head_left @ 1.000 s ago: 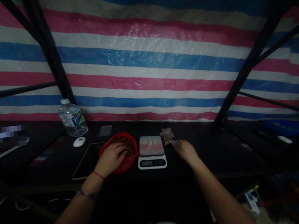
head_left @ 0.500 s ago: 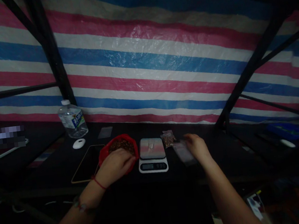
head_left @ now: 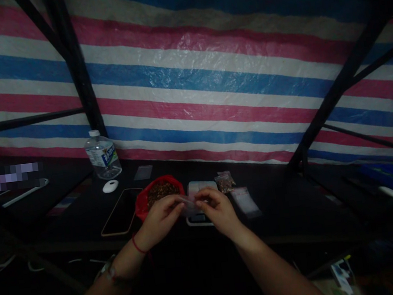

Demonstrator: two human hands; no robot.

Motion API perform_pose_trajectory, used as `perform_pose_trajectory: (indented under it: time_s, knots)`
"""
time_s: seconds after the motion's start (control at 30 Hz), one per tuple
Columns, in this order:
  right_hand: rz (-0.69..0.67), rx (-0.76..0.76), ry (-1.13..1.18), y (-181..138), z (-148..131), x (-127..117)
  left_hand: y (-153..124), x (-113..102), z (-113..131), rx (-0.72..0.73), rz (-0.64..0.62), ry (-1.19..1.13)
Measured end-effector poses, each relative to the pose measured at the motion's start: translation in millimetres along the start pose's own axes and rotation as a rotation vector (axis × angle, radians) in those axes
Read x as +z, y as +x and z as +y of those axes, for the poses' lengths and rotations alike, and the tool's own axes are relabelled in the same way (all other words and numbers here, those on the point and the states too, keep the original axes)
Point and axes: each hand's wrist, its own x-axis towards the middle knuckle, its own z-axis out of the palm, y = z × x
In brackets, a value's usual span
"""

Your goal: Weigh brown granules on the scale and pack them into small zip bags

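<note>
My left hand (head_left: 164, 216) and my right hand (head_left: 217, 207) meet in front of me, pinching a small clear plastic bag (head_left: 189, 207) between them. Under the hands stands a white digital scale (head_left: 196, 185), its display partly covered. Just left of it, a red bag (head_left: 142, 203) lies open, full of small brown pieces (head_left: 162, 190). To the scale's right are filled zip bags (head_left: 225, 182) with brown bits inside. Nearer to me lies a stack of flat clear zip bags (head_left: 246, 202).
A tablet or large phone (head_left: 120, 213) lies left of the red bag. Behind it are a white mouse (head_left: 110, 186), a clear plastic bottle (head_left: 103, 158) and a single flat bag (head_left: 143, 172). Dark metal posts (head_left: 80, 80) flank the table; a blue tray (head_left: 391, 175) sits far right.
My right hand has moved left from the stack of clear bags to above the scale. My left hand has left the red bag, and both now hold a small clear bag.
</note>
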Motion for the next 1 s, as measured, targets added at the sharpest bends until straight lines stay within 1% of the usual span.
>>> perform_pose_trajectory:
  time_s: [0.13, 0.27, 0.33, 0.43, 0.53, 0.63, 0.7, 0.8, 0.87, 0.9, 1.0]
  knots:
    - [-0.178, -0.002, 0.022, 2, -1, -3, 1, -6, -4, 0.044, -0.015, 0.112]
    - [-0.231, 0.133, 0.023, 3, 6, -1, 1, -9, -11, 0.057, -0.025, 0.204]
    - [-0.280, 0.170, 0.019, 4, 8, 1, 1, -10, -11, 0.059, -0.024, 0.226]
    - [-0.366, 0.123, -0.041, 8, 8, 4, 2, -11, -9, 0.064, -0.056, 0.251]
    - [-0.413, 0.074, -0.132, 11, 9, 6, 2, -12, -9, 0.066, -0.113, 0.236]
    - [-0.435, 0.026, -0.167, 14, 11, 7, 2, -15, -12, 0.038, -0.153, 0.217]
    - [-0.452, -0.021, -0.171, 15, 12, 9, 3, -19, -16, 0.018, -0.146, 0.229]
    - [-0.479, -0.033, -0.185, 16, 12, 12, 3, -25, -18, 0.052, -0.053, 0.340]
    - [-0.436, -0.012, -0.193, 17, 14, 15, 2, -27, -15, 0.114, 0.003, 0.443]
    - [-0.398, -0.001, -0.195, 18, 14, 17, 2, -28, -13, 0.146, 0.011, 0.480]
    - [-0.329, 0.012, -0.225, 22, 15, 20, -1, -26, -8, 0.199, -0.028, 0.515]
